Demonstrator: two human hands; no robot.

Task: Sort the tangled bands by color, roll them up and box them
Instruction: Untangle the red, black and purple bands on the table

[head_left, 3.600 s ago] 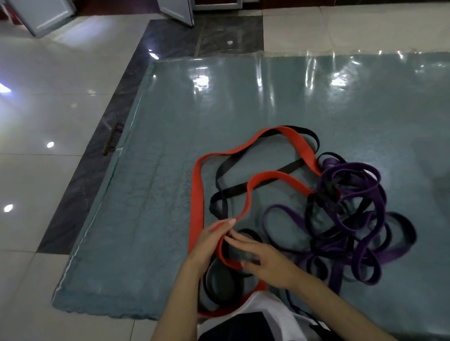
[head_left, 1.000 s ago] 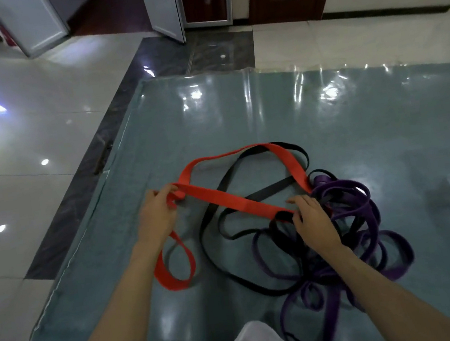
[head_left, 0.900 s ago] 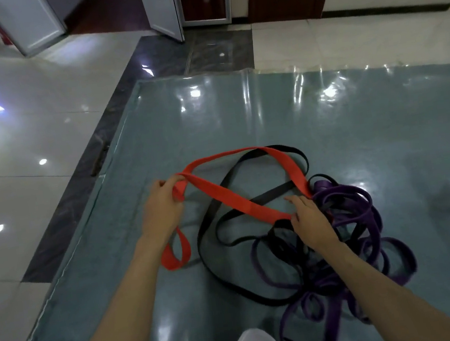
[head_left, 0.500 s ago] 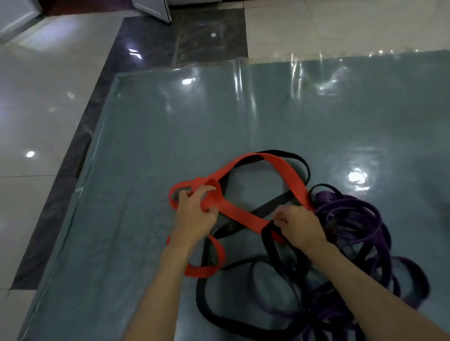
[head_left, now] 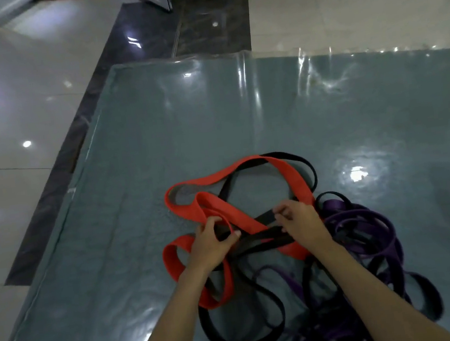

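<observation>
The wide red rubber band (head_left: 290, 174) lies looped on the glossy grey floor mat (head_left: 183, 124), tangled with a thin black band (head_left: 269, 236) beside purple bands (head_left: 368, 223). We see our left hand (head_left: 210, 243) gripping red and black strands, our right hand (head_left: 302, 220) pinching the black band.

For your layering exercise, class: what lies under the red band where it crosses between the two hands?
Under the red band, a black band passes beneath it on the mat. The left hand and right hand cover where each strand runs next.
</observation>
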